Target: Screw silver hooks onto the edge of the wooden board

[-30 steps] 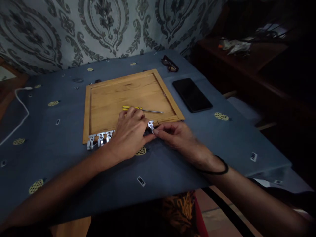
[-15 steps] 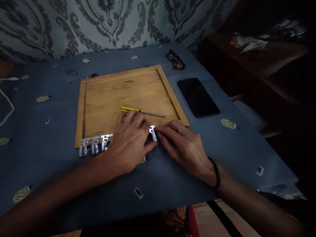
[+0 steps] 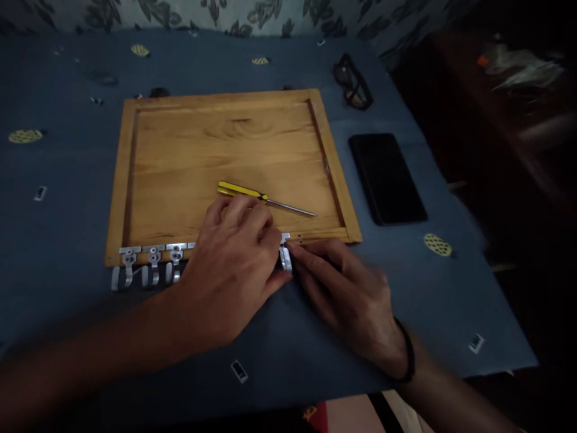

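A shallow wooden tray-like board (image 3: pixel 220 99) with a raised frame lies on the table. Along its near edge runs a row of silver metal hooks (image 3: pixel 154 257); part of the row is hidden under my left hand (image 3: pixel 238 264). That hand's fingers curl over the near edge, its thumb and index finger closed about the rightmost metal hook (image 3: pixel 285 257). From the right, my right hand (image 3: pixel 347 294) has its fingertips pinched together against the same hook. A yellow-handled screwdriver (image 3: pixel 243 190) lies on the board just beyond my left fingers.
A black phone (image 3: pixel 387 178) lies right of the board, with dark-framed glasses (image 3: pixel 353 82) behind it. The blue tablecloth (image 3: pixel 67 228) has pineapple prints. A patterned cloth (image 3: pixel 270 18) hangs at the back; crumpled plastic (image 3: pixel 525 66) sits on dark furniture at right.
My view has tilted down and moved closer, so the board looks larger. Both hands stay at the rightmost hook, with little visible change in their grip.
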`<state>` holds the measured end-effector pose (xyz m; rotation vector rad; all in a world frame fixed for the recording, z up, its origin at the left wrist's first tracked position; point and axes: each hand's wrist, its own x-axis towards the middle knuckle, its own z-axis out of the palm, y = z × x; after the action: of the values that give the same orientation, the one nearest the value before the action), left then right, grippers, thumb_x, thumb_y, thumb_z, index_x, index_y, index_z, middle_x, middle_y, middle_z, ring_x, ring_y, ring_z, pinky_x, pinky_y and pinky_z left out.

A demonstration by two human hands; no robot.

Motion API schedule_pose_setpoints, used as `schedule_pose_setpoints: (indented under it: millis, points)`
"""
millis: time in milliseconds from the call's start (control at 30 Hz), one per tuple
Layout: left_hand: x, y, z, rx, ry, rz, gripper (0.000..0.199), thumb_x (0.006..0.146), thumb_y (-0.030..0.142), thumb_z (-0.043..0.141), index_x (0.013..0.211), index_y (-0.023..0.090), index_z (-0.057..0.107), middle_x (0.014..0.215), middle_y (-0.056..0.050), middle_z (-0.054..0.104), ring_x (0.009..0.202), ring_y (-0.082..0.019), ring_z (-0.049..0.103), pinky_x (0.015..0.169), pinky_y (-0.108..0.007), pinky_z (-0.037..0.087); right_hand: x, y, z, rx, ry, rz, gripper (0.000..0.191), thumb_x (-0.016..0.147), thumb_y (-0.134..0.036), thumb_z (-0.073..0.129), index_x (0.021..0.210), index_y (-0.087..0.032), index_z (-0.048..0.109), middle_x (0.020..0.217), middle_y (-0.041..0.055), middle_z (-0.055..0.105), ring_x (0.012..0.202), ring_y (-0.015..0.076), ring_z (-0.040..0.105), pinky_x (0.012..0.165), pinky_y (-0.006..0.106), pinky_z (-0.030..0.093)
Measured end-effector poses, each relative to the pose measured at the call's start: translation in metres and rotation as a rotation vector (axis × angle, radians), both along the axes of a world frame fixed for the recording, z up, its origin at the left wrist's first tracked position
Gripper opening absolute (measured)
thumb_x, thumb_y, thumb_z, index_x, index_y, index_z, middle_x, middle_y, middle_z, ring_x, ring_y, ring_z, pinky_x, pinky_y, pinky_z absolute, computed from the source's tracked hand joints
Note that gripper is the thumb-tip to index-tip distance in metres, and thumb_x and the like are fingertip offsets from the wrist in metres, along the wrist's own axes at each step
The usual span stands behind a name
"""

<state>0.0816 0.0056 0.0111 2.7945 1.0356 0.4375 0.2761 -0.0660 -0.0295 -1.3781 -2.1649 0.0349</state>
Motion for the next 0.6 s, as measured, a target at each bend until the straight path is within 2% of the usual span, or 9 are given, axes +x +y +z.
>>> schedule_pose_setpoints:
  millis: [233, 600]
  points:
    - [-0.0002, -0.0002, -0.0016, -0.017, -0.016, 0.009, 0.024, 0.085, 0.034, 0.082, 0.092, 0.013, 0.072, 0.105, -0.013, 0.07, 0.111, -0.035, 0.061, 0.1, -0.056, 0.05, -0.0024, -0.0009, 0.0017, -0.026, 0.009, 0.007, 0.025, 0.1, -0.009, 0.059, 0.122, -0.01, 0.07, 0.095, 0.007, 0.069, 0.083, 0.0123, 0.069, 0.074, 0.021, 0.055]
    - [0.0012, 0.0026, -0.0011, -0.01, -0.01, -0.009, 0.029, 0.083, 0.036, 0.084, 0.095, 0.012, 0.073, 0.105, -0.013, 0.071, 0.107, -0.036, 0.063, 0.096, -0.055, 0.052, -0.0022, -0.0004, 0.0073, -0.029, -0.022, 0.043, 0.024, 0.102, -0.01, 0.055, 0.113, -0.007, 0.075, 0.085, 0.0074, 0.07, 0.076, 0.0139, 0.067, 0.068, 0.023, 0.052]
